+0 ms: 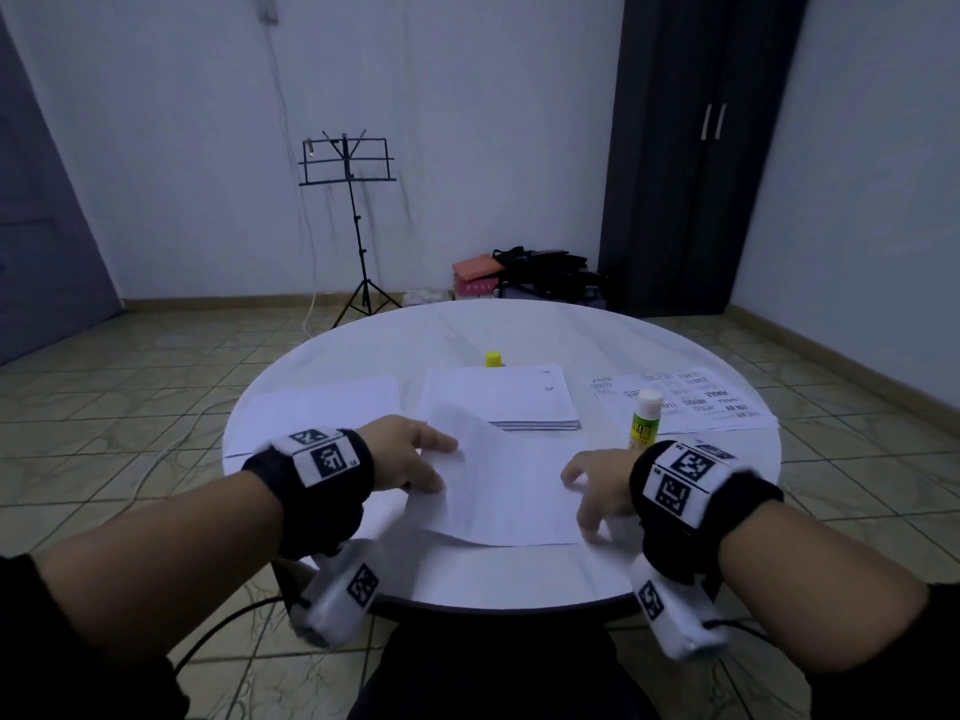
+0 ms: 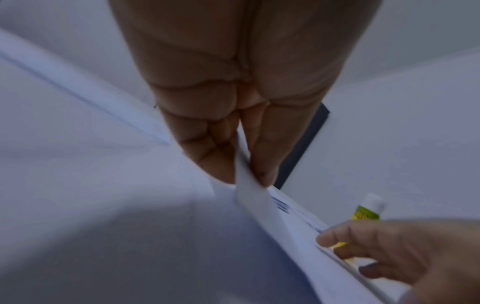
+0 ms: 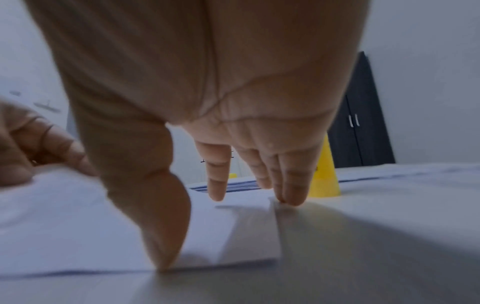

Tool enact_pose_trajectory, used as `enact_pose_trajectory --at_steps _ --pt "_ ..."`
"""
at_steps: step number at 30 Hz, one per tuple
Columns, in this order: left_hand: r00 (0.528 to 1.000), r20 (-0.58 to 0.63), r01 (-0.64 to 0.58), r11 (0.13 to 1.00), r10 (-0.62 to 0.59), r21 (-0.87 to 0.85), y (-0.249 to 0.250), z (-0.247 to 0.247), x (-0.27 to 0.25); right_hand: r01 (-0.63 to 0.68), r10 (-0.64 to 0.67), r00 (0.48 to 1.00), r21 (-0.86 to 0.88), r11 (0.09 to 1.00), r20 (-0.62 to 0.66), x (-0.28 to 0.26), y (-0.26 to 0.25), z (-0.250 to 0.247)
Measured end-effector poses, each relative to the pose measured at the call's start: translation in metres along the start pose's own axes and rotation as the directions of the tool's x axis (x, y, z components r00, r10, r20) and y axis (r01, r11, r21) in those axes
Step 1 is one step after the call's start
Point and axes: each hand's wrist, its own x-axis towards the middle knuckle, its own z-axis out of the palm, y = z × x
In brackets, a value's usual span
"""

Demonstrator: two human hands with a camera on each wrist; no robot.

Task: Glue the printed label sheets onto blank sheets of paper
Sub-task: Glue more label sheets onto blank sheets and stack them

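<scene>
Lower centre, sheet [image 1: 498, 485]: we're laying it down, probably for gluing.
Left hand [image 1: 410, 454]: pinching its left edge, lifting it.
Right hand [image 1: 597, 491]: open, fingertips pinning the right edge.
Glue stick [image 1: 644, 418]: uncapped, upright just above, handy.

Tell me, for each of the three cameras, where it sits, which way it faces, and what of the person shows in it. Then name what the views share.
Head: worn on the head, looking forward and down at the round table; both forearms, left hand and right hand show.
Left wrist: looks along the left hand's fingers pinching the sheet; the right hand appears too.
Right wrist: low over the table, looks along the straight fingers touching the sheet's corner.
Shared: all three show the sheet and the glue stick; the dark wardrobe also appears in all three.
</scene>
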Motion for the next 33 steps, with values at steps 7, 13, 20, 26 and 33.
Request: enact_pose_trajectory --at_steps 7,13,20,26,33 --pt "0.965 -0.21 -0.153 0.988 0.157 0.035 -0.012 -0.034 -0.003 -0.045 0.099 0.993 0.54 0.84 -0.072 0.016 -0.007 -0.011" --pt "0.947 -0.303 -0.094 0.995 0.103 0.044 -0.008 -0.047 0.036 -0.053 0.173 0.966 0.511 0.858 -0.191 0.055 -0.022 -0.036" --pt "0.995 -0.101 0.059 0.931 -0.024 0.36 0.012 -0.054 0.103 -0.173 0.232 0.95 0.267 0.948 -0.21 0.1 -0.031 -0.062" --pt "0.988 0.041 0.087 0.75 -0.15 0.656 0.023 -0.042 0.137 -0.22 0.224 0.969 0.045 0.974 -0.104 0.133 -0.031 -0.068" --pt "0.989 0.009 0.095 0.667 -0.15 0.739 0.018 -0.032 0.154 -0.223 0.215 0.972 -0.081 0.971 -0.097 0.147 -0.026 -0.066"
